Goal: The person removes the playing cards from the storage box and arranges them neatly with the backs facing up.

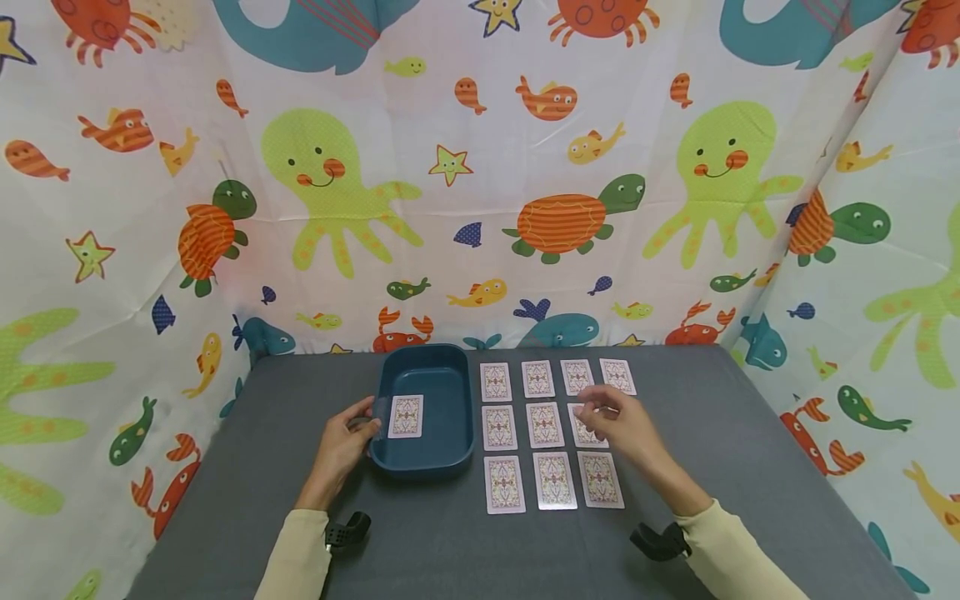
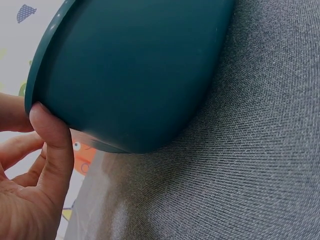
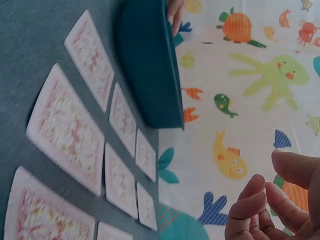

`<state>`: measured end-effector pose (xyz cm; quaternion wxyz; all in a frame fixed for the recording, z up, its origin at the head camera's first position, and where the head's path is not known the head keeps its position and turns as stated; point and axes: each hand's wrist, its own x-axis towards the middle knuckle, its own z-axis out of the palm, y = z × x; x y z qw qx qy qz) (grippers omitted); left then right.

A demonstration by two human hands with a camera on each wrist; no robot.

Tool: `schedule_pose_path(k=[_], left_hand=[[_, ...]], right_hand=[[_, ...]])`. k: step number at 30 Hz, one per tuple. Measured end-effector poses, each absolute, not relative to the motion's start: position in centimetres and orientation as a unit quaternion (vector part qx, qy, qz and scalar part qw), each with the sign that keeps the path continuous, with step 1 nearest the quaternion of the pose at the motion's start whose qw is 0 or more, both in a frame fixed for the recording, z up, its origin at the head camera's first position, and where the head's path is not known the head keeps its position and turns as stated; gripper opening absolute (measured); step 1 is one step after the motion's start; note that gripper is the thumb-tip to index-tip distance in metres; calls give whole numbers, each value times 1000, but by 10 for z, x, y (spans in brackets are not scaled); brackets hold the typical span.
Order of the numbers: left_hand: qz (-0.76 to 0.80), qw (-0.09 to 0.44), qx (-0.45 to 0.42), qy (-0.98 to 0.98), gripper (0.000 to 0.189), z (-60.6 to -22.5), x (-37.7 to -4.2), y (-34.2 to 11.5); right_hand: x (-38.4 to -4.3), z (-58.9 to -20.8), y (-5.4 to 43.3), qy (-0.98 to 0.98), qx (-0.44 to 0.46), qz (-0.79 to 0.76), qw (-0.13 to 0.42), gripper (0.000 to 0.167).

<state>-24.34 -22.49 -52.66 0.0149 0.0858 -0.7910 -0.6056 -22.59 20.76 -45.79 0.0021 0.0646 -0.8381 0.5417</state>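
On the left of the table is a dark teal plastic bin (image 1: 426,472), with one playing card (image 1: 406,417) face down inside it. My left hand (image 1: 341,454) pinches the bin's left rim, the thumb (image 2: 52,130) showing against its edge in the left wrist view. To the bin's right, several face-down playing cards (image 1: 545,426) with patterned backs lie in three rows. My right hand (image 1: 621,423) hovers at the right end of the middle row, partly covering a card (image 1: 587,433) there. Its fingers are loosely bent, and the thumb stands apart from them with nothing between.
Grey cloth covers the table (image 1: 420,542). A white curtain (image 1: 480,250) printed with sea animals hangs behind it and along both sides. Each wrist wears a black band (image 1: 348,530). The back row of cards (image 1: 538,379) reaches near the table's far edge.
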Motion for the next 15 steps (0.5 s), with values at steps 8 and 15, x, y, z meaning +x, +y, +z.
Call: schedule_pose_path(k=[8,15], left_hand=[[-602,11,91,-793,51,-527,-243,-224],[-604,12,89,-792,50,-526,-241,-224]], right_hand=[[-228,-451,189,-830,85,551,5,31],[-231,-450,168,-820,96,564,-8,30]])
